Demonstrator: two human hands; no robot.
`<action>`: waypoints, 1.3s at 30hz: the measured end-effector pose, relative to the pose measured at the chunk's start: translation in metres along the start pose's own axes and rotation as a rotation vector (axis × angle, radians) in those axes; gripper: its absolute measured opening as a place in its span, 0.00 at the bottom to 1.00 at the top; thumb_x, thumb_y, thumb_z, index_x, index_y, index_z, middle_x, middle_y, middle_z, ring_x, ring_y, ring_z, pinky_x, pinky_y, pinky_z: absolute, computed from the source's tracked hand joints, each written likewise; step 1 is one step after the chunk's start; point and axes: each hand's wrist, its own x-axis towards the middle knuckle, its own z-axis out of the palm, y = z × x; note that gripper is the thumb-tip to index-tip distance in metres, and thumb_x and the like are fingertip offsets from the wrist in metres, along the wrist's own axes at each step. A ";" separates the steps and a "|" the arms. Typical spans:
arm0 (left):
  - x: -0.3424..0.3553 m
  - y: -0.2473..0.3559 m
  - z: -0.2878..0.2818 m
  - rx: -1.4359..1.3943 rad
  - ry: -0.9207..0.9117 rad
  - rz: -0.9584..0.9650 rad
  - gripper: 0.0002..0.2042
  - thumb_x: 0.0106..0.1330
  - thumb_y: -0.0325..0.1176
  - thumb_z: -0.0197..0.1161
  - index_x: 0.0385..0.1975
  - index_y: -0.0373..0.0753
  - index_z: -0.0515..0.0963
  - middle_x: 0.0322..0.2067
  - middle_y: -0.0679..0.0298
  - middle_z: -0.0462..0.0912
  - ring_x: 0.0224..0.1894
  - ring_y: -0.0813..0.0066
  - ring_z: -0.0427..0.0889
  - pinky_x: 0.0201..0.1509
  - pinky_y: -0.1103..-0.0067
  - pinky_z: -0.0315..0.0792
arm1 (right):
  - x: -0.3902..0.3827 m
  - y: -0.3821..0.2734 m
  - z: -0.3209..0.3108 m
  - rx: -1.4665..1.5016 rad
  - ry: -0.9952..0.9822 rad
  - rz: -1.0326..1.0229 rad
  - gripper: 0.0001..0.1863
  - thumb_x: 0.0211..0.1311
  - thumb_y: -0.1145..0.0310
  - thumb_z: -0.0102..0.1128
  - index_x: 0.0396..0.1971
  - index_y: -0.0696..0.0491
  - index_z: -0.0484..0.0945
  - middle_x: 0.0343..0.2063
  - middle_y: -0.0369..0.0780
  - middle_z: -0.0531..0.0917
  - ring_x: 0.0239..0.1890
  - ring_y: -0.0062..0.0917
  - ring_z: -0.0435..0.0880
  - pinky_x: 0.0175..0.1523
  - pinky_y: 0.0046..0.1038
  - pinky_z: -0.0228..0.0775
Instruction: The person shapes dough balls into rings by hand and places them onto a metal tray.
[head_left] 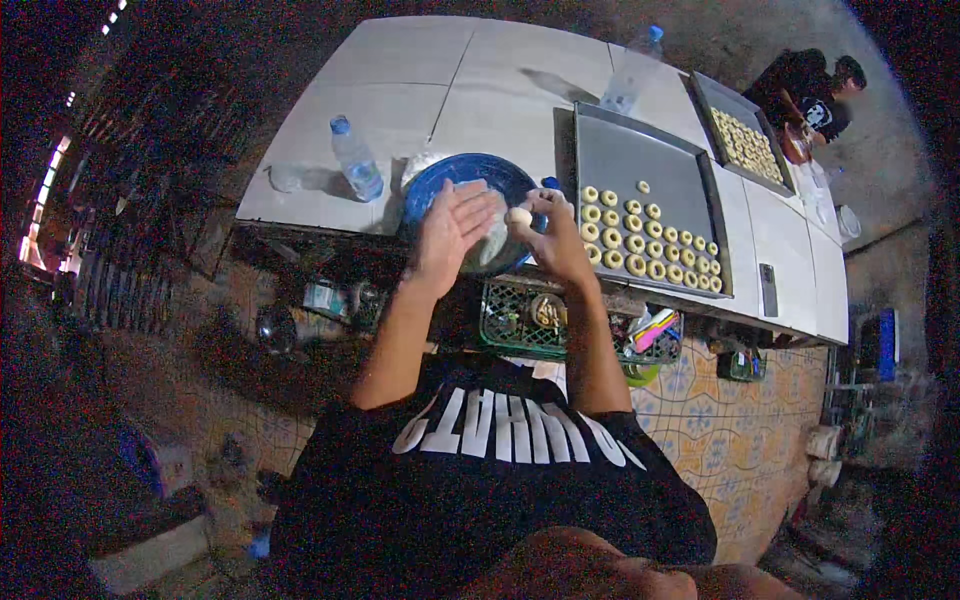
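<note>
Over the blue bowl, my left hand is open with its fingers stretched out and its palm turned toward the right. A small pale dough ball is pinched in the fingers of my right hand, just right of the left fingertips. Whitish dough or flour shows inside the bowl, partly hidden behind my hands. Right beside my right hand lies a metal baking tray. Several ring-shaped dough pieces stand in rows over its near part.
A water bottle stands left of the bowl, a larger bottle behind the tray. Farther right, a co-worker is beside a second filled tray. A phone lies near the table's edge; a green crate sits below.
</note>
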 end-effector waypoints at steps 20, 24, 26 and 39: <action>0.032 0.005 -0.007 -0.096 -0.162 -0.180 0.28 0.76 0.55 0.43 0.57 0.35 0.73 0.56 0.50 0.78 0.58 0.59 0.77 0.68 0.64 0.66 | 0.015 -0.004 0.004 -0.096 0.161 0.104 0.16 0.54 0.66 0.74 0.39 0.56 0.80 0.47 0.42 0.79 0.57 0.35 0.75 0.63 0.35 0.65; 0.046 -0.001 -0.013 -0.178 -0.109 -0.173 0.27 0.77 0.55 0.43 0.56 0.34 0.73 0.56 0.51 0.78 0.58 0.59 0.77 0.66 0.65 0.66 | 0.018 0.003 0.009 0.205 0.221 0.215 0.15 0.54 0.67 0.73 0.39 0.56 0.81 0.45 0.41 0.78 0.54 0.32 0.76 0.58 0.33 0.69; 0.052 -0.014 -0.020 -0.167 -0.187 -0.215 0.26 0.77 0.52 0.44 0.56 0.34 0.73 0.52 0.54 0.81 0.55 0.60 0.78 0.63 0.65 0.69 | 0.019 -0.003 0.005 0.141 0.200 0.159 0.15 0.55 0.68 0.72 0.41 0.56 0.81 0.45 0.41 0.78 0.53 0.31 0.76 0.58 0.33 0.71; 0.071 -0.033 -0.004 -0.218 -0.370 -0.383 0.31 0.77 0.57 0.40 0.60 0.32 0.69 0.54 0.53 0.79 0.55 0.66 0.77 0.62 0.72 0.69 | 0.008 -0.007 -0.001 0.048 0.300 0.169 0.17 0.56 0.69 0.70 0.43 0.59 0.79 0.50 0.46 0.75 0.54 0.36 0.74 0.61 0.34 0.65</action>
